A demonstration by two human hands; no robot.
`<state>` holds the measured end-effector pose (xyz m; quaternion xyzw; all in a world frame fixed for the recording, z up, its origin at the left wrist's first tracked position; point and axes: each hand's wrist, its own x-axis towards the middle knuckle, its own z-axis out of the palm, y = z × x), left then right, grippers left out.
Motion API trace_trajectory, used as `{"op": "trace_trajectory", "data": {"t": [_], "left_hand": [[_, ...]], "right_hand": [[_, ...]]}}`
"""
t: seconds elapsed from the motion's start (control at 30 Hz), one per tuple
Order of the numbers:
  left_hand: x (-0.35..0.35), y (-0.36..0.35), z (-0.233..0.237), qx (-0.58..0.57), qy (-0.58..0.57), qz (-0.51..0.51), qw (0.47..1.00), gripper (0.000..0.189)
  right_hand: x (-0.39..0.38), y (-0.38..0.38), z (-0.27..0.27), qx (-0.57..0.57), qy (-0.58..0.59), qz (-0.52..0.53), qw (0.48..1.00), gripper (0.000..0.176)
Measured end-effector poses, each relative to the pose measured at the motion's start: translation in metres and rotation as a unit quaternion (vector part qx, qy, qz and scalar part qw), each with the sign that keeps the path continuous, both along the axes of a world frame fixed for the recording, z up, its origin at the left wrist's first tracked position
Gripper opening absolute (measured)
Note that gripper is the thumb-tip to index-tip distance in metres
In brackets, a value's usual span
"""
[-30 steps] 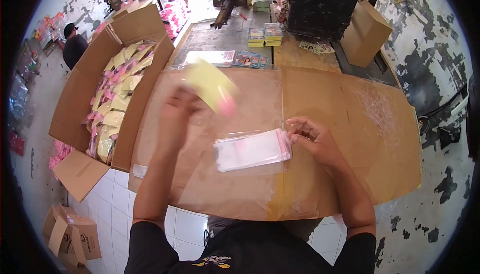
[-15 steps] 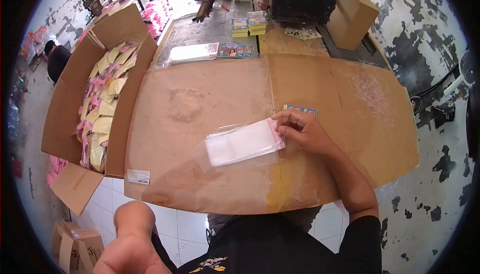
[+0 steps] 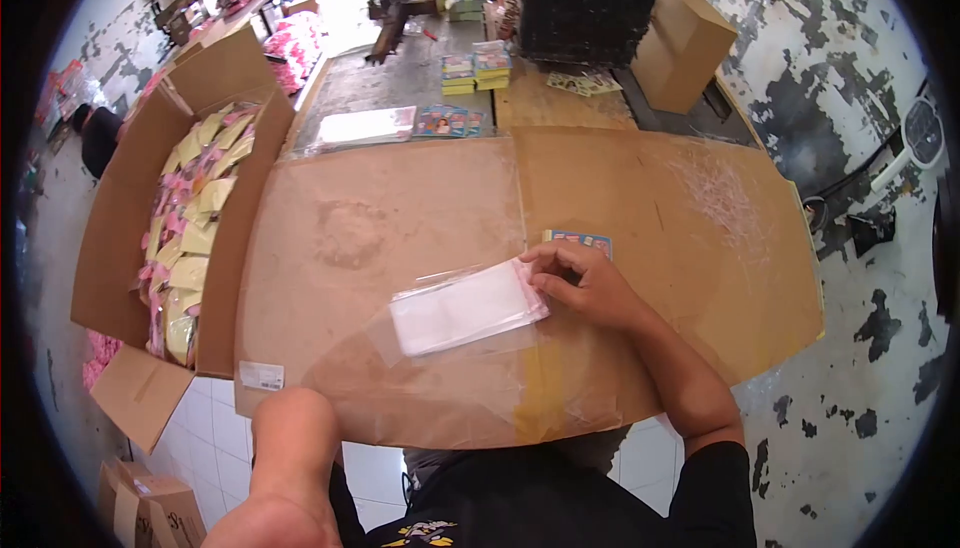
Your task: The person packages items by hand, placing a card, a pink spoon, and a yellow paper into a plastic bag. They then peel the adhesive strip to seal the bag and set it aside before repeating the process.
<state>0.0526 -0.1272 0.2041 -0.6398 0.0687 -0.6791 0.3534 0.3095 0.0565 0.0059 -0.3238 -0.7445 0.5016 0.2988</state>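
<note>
A stack of clear plastic bags with white faces (image 3: 460,310) lies slightly tilted on the cardboard-covered table (image 3: 380,398). My right hand (image 3: 572,283) is at the stack's right end, its thumb and fingertips pressed together on the pinkish edge. Just behind that hand, a small blue printed card pack (image 3: 585,242) is partly covered by it. My left hand (image 3: 275,526) is low at the bottom left, in front of the table; the frame's edge cuts it off and its fingers are out of sight.
At left stands a large open carton (image 3: 222,278) filled with yellow-and-pink packets. Behind are more bags (image 3: 365,126), blue cards (image 3: 447,121), stacked card packs (image 3: 458,75), a black box (image 3: 585,3) and a brown carton (image 3: 680,48). A person (image 3: 98,140) is far left.
The whole view has shifted, so the table appears lower and further left. My left forearm has come up nearer the table's front edge. My right hand stays at the bag stack's end.
</note>
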Motion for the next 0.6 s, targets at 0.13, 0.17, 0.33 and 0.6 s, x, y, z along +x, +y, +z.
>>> {"op": "trace_trajectory", "data": {"t": [0.13, 0.17, 0.33, 0.6], "left_hand": [[0.0, 0.013, -0.006, -0.019, -0.009, -0.032, 0.999, 0.024], [-0.001, 0.016, -0.005, -0.02, -0.01, -0.037, 0.999, 0.024], [-0.001, 0.025, -0.006, -0.021, -0.005, -0.047, 0.999, 0.022], [-0.002, 0.021, -0.007, -0.026, -0.007, -0.039, 0.999, 0.02]], "right_hand": [[0.001, -0.003, 0.008, -0.007, -0.015, 0.001, 1.0, 0.032], [0.001, -0.004, 0.008, -0.007, -0.016, -0.002, 1.0, 0.032], [-0.002, -0.005, 0.005, -0.003, -0.004, -0.003, 1.0, 0.032], [-0.001, -0.006, 0.004, 0.014, -0.022, -0.003, 1.0, 0.033]]}}
